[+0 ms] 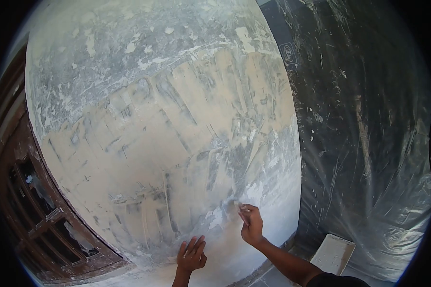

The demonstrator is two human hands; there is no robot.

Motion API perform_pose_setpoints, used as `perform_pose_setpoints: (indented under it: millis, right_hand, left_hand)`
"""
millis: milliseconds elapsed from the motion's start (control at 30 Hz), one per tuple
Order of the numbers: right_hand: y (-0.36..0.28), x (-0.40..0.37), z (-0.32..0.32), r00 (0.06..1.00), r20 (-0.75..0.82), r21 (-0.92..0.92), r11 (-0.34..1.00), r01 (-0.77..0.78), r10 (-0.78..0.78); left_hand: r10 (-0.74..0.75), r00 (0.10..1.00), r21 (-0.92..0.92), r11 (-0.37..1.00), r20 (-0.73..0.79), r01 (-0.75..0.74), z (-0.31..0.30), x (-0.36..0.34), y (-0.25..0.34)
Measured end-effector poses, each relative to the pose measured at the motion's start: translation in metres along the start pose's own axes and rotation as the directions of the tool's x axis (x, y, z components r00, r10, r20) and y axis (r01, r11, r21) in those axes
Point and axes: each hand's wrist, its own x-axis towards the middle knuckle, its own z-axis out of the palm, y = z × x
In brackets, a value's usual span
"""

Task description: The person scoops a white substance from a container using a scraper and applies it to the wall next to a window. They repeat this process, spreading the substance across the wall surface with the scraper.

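Observation:
The wall point(153, 143) before me is patchy, with beige filler smeared over grey and white flaking paint. My right hand point(252, 224) is closed, its fingertips pinching a small pale piece point(237, 204) against the lower right part of the wall; I cannot tell what kind of thing it is. To the left and a little lower, my left hand point(191, 253) is open, fingers spread, in front of the wall's lower part and holding nothing.
Clear plastic sheeting point(368, 167) hangs over a dark surface on the right. A whitish smeared tray point(333, 253) stands at its foot, near my right forearm. On the left is a brown wooden frame with barred panes point(48, 217). Grey floor point(268, 275) shows below.

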Motion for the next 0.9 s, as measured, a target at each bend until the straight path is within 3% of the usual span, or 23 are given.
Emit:
perform_pose_setpoints:
  millis: [33,100,200,267,367,467,500,600,633,700,733,800,833,900]
  right_hand:
    - [-0.013,0.051,-0.009,0.992,-0.099,-0.006,0.997,0.076,-0.077]
    - [-0.019,0.154,-0.026,0.931,-0.288,-0.186,0.967,0.175,-0.224]
    - [-0.001,0.248,-0.019,0.901,-0.250,-0.293,0.915,0.278,-0.354]
    - [0.019,0.235,0.009,0.936,-0.166,-0.383,0.895,0.227,-0.309]
    - [0.019,0.149,0.032,0.954,-0.169,-0.244,0.948,0.205,-0.249]
    - [0.012,0.045,0.018,0.978,0.152,-0.180,0.969,0.167,-0.141]
    - [-0.005,0.037,0.007,0.962,0.193,-0.132,0.967,0.220,-0.192]
    - [-0.029,0.086,-0.010,0.983,0.056,-0.049,0.983,0.177,-0.174]
    - [-0.043,0.135,-0.011,0.971,-0.122,0.017,0.978,0.208,-0.204]
    - [-0.051,0.224,-0.015,0.892,-0.315,-0.197,0.941,0.274,-0.326]
    - [-0.038,0.251,-0.007,0.889,-0.343,-0.240,0.943,0.229,-0.303]
    - [-0.010,0.254,0.016,0.928,-0.226,-0.302,0.927,0.222,-0.295]
    - [0.001,0.227,0.034,0.926,-0.238,-0.366,0.910,0.193,-0.292]
    - [-0.001,0.154,0.047,0.941,-0.207,-0.277,0.939,0.204,-0.266]
  left_hand:
    - [-0.001,1.000,0.003,1.000,-0.007,0.001,0.001,0.003,-0.002]
    - [-0.007,1.000,0.010,1.000,-0.007,0.007,0.001,0.000,0.001]
    - [-0.015,1.000,0.011,1.000,-0.003,0.015,-0.001,0.001,0.001]
    - [-0.013,1.000,-0.001,1.000,-0.011,0.013,0.001,0.002,0.002]
    - [-0.017,1.000,-0.012,1.000,-0.024,0.017,0.003,0.003,-0.002]
    - [-0.023,1.000,-0.031,0.999,0.001,0.023,-0.005,0.002,0.006]
    - [-0.010,1.000,-0.023,1.000,0.001,0.010,-0.005,0.005,0.001]
    - [0.010,1.000,-0.014,1.000,-0.023,-0.010,0.002,-0.001,0.000]
    - [0.007,1.000,-0.013,1.000,-0.022,-0.007,0.003,0.000,0.000]
    - [0.007,1.000,-0.006,1.000,-0.027,-0.007,0.002,-0.001,0.000]
    - [0.005,1.000,-0.010,1.000,-0.017,-0.005,0.001,-0.004,0.000]
    - [0.000,1.000,-0.020,1.000,-0.021,0.000,0.003,-0.002,0.000]
    - [0.000,1.000,-0.022,1.000,-0.023,0.000,0.003,-0.001,0.001]
    - [0.001,0.999,-0.009,1.000,-0.035,-0.002,0.003,-0.001,0.000]
